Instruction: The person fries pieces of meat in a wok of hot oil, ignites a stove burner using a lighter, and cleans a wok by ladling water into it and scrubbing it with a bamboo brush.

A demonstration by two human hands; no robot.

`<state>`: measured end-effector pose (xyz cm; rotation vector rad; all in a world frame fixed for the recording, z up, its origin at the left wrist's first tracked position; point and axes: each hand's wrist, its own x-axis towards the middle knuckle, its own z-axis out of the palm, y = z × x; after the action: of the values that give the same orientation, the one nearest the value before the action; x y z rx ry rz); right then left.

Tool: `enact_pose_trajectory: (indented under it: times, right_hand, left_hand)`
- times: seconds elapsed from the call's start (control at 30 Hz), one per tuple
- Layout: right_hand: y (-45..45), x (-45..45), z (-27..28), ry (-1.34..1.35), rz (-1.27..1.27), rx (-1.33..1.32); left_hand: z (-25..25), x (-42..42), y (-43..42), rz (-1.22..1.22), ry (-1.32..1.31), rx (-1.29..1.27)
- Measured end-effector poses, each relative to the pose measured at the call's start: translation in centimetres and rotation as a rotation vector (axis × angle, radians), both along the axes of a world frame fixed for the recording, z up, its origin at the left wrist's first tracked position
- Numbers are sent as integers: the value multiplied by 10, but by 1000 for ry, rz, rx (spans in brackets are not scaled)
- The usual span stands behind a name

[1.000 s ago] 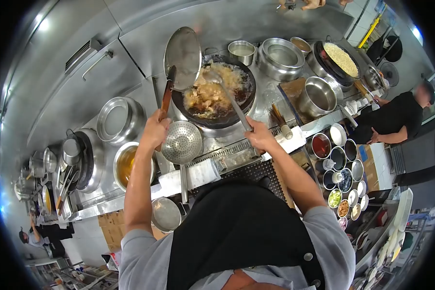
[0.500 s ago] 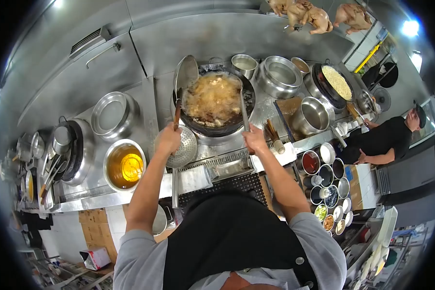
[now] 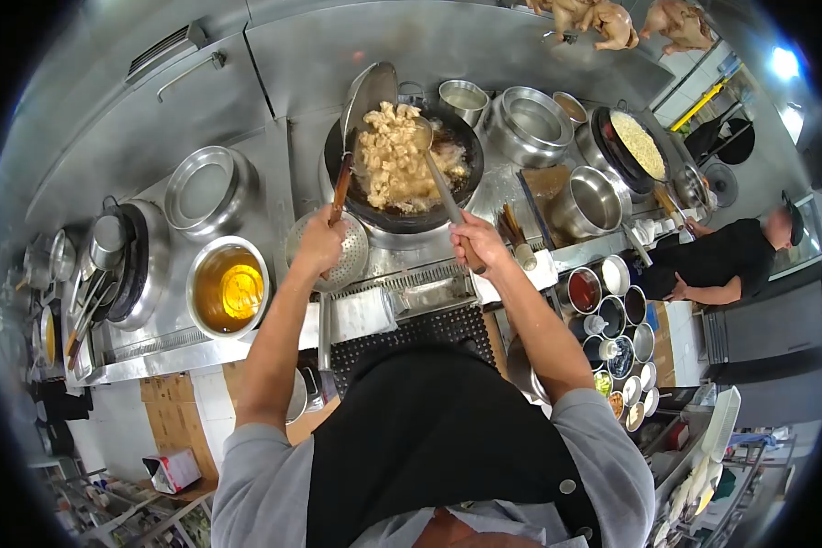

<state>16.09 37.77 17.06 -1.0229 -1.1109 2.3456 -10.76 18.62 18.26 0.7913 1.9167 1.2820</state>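
Observation:
My left hand (image 3: 320, 241) is closed around the wooden handle of a large round strainer (image 3: 374, 84), which stands tilted at the left side of the wok. My right hand (image 3: 480, 241) grips the handle of a ladle (image 3: 440, 181). The ladle's bowl touches a heap of pale golden fried food pieces (image 3: 391, 160), piled against and partly over the strainer. Bubbling oil (image 3: 447, 157) shows in the black wok (image 3: 474, 179) to the right of the heap. What lies under the pieces is hidden.
A perforated skimmer (image 3: 352, 258) lies by my left hand. Left of it stands a pot of yellow oil (image 3: 196, 315). Several steel pots (image 3: 596, 201) and a brush (image 3: 523, 256) are to the right, with sauce containers (image 3: 584, 290) below. A co-worker (image 3: 731, 260) stands at another wok.
The ladle has swung from the wok's right side toward the middle. The food, earlier spread under foaming oil, is now heaped up against the strainer.

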Motion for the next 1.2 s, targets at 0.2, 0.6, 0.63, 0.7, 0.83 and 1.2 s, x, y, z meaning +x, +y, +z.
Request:
enact_pose_trajectory:
  times: [0.2,0.6,0.63,0.7,0.83,1.2]
  right_hand:
    - [21,30,19,-332,190,601]
    - [-36,77,-4,-470,238,629]
    - [-37,77,-13,-456,241,714]
    - [-40,77,-23,-444,239,964]
    - [-57,59,23,-309,-31,729]
    - [55,-121,100,-447,158,949]
  left_hand:
    - [18,-14,-10,15,294,56]
    - [35,-10,-31,27,98,122]
    - [30,-10,-33,26,32,138]
    - [20,-15,-34,45,-18,162]
    - [27,-17,-29,90,-83,213]
    - [66,-193,9,427,563,-195]
